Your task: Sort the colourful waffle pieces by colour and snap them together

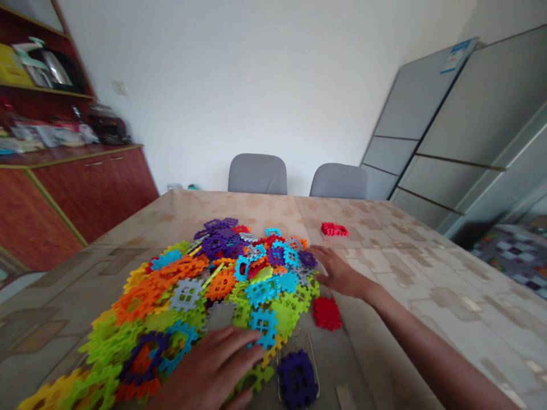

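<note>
A large heap of colourful plastic interlocking tiles [186, 295] with notched edges lies on the table. My left hand [213, 367] is low over its near edge, fingers stretched out and a little apart, by a blue window-shaped tile [262, 326]. At the heap's right side, my right hand [339, 272] reaches in with fingers extended beside a dark purple tile [307, 259]; whether they touch cannot be made out. A solid red tile [327, 313] rests just below that hand. Nearer me lies a dark purple window tile [298, 378], apart from the heap.
A small stack of red tiles [335, 229] sits farther back on the patterned tabletop [410, 273]. Two grey chairs [257, 173] stand behind the far edge. A wooden cabinet [94, 182] is at left, a grey fridge [397, 114] at right.
</note>
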`<state>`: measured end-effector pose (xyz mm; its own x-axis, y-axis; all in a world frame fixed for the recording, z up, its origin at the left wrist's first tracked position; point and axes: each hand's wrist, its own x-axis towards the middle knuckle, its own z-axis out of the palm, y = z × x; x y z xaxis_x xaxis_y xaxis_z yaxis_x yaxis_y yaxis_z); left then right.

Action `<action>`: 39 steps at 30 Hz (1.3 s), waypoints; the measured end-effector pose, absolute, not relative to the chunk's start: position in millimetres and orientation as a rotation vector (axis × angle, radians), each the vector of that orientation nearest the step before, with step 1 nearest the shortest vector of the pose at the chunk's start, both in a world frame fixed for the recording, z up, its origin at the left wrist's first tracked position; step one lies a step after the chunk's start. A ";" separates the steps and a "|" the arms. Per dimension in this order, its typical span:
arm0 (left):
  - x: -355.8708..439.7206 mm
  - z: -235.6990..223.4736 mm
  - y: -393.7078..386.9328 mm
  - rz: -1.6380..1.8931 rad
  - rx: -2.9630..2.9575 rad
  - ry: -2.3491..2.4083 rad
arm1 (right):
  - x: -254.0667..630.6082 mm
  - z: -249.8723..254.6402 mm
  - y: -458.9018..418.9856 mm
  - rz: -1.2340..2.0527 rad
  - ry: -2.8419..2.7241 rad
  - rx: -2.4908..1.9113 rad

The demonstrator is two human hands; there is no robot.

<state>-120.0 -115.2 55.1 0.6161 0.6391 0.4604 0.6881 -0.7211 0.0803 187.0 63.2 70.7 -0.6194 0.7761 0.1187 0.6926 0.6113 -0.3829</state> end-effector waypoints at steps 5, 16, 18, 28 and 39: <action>-124.4 73.2 -75.6 -0.827 -2.751 -1.354 | 178.5 63.1 92.4 0.445 -2.656 -1.194; -83.5 82.3 44.5 -0.489 -2.770 -1.468 | 184.9 80.6 69.9 0.434 -2.558 -1.180; -77.4 79.3 58.6 -0.418 -2.775 -1.469 | 178.3 87.3 44.6 0.480 -2.560 -1.106; -72.3 79.5 70.8 -0.249 -2.749 -1.528 | 145.6 76.6 -64.4 0.681 -2.858 -0.874; -69.3 94.4 61.6 -0.325 -2.728 -1.644 | 159.9 95.3 -62.0 0.673 -2.797 -1.039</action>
